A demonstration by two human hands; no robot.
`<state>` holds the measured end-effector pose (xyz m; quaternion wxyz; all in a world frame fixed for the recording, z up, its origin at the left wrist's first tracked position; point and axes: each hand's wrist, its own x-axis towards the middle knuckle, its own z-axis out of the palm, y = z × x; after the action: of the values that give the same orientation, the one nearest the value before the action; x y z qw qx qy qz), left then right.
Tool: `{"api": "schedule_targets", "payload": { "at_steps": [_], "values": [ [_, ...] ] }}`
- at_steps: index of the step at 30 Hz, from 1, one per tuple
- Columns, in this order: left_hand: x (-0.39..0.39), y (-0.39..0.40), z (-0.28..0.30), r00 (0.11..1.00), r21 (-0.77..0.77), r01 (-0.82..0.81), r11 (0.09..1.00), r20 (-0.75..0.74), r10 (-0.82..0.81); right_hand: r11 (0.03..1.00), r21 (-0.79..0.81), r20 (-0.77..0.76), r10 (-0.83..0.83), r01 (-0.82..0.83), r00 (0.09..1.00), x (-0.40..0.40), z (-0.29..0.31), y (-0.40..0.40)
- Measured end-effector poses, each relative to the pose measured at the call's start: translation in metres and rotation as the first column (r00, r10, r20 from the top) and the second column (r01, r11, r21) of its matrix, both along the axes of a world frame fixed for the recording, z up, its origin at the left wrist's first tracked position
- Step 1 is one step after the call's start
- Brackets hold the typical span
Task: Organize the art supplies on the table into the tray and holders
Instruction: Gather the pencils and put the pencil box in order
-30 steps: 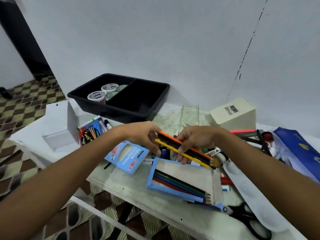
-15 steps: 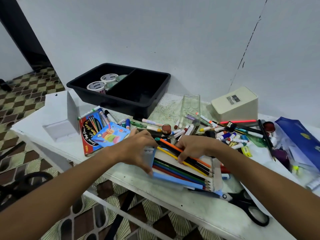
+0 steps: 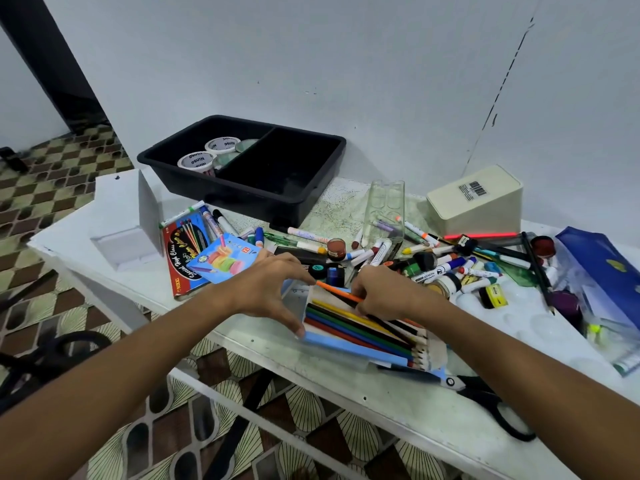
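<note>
An open light-blue pencil box (image 3: 360, 349) lies near the table's front edge with several coloured pencils (image 3: 360, 329) in a row inside. My left hand (image 3: 266, 292) grips the box's left end, thumb at its near corner. My right hand (image 3: 388, 294) presses down on an orange pencil (image 3: 337, 291) and dark ones laid across the box's far side. The black two-compartment tray (image 3: 311, 188) stands at the back by the wall, with tape rolls (image 3: 195, 161) in its left compartment. A cream holder (image 3: 476, 202) lies on its side at the back right.
Many markers (image 3: 446, 265), small paint pots and pens are strewn behind the box. A red pencil pack (image 3: 183, 254) and a small blue pack (image 3: 225, 259) lie left; a white stand (image 3: 124, 216) is beyond. Black scissors (image 3: 491, 407) lie front right, a blue pouch (image 3: 602, 268) far right.
Both hands came down from holding a bundle of pencils in the air to the open box. The pencils now lie in it, and my left hand moved to the box's left end.
</note>
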<state>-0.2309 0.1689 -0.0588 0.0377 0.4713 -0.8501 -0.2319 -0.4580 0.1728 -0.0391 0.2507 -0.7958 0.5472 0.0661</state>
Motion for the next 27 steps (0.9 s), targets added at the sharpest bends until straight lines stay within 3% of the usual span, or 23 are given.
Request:
{"api": "schedule_targets", "payload": {
  "at_steps": [8,16,27],
  "values": [
    [-0.0034,-0.0005,0.0013,0.999,0.002,-0.015,1.000,0.043,0.014,0.966,-0.259,-0.054,-0.019,0.004,0.998,-0.0030,-0.0051,0.0055],
    [-0.0044,-0.0046,0.0013,0.999,0.027,0.022,0.999,0.047,-0.023,0.948,-0.319,-0.064,0.001,-0.021,0.998,-0.0021,-0.0100,0.0025],
    [-0.0085,-0.0068,0.0038,0.997,0.003,0.044,0.999,0.056,-0.044,0.991,-0.128,0.071,0.058,-0.049,0.996,-0.0013,-0.0048,0.0019]
  ]
}}
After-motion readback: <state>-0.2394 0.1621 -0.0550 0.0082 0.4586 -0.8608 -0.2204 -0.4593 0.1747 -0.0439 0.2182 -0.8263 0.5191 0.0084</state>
